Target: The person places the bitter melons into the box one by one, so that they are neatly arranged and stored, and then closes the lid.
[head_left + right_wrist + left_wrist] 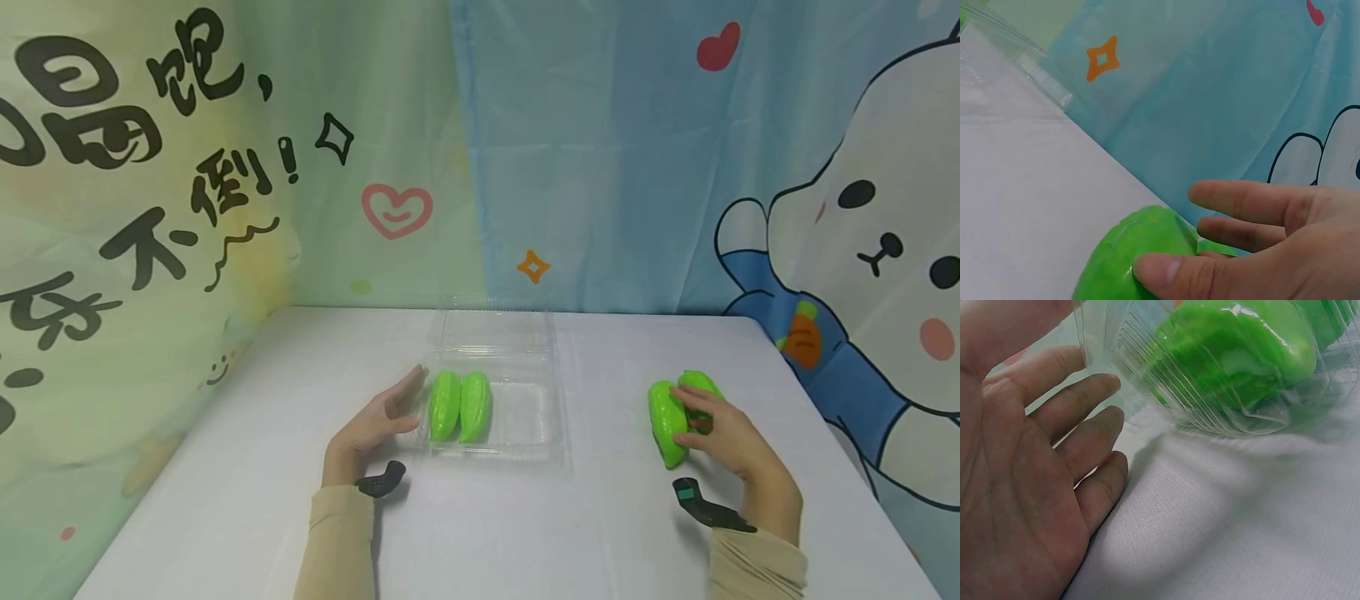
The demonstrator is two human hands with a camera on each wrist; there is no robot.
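Note:
My left hand [385, 414] stands at the left side of a clear plastic clamshell box [525, 412], fingers extended and palm facing it. In the left wrist view the fingertips [1107, 384] are right at the box's ribbed wall. Two glossy green bitter melons [445, 406] lie side by side in the box's left half. At the right, my right hand [731, 437] reaches over two more. Its thumb overlaps the nearer bitter melon [664, 421], with the fingers straight and spread apart. The other bitter melon [701, 383] is partly hidden behind this hand.
The box's clear lid [495, 329] is hinged back toward the rear edge of the white-covered table [600, 533]. A printed curtain [600, 167] hangs behind. Dark wrist mounts [708, 508] sit at both tan sleeves.

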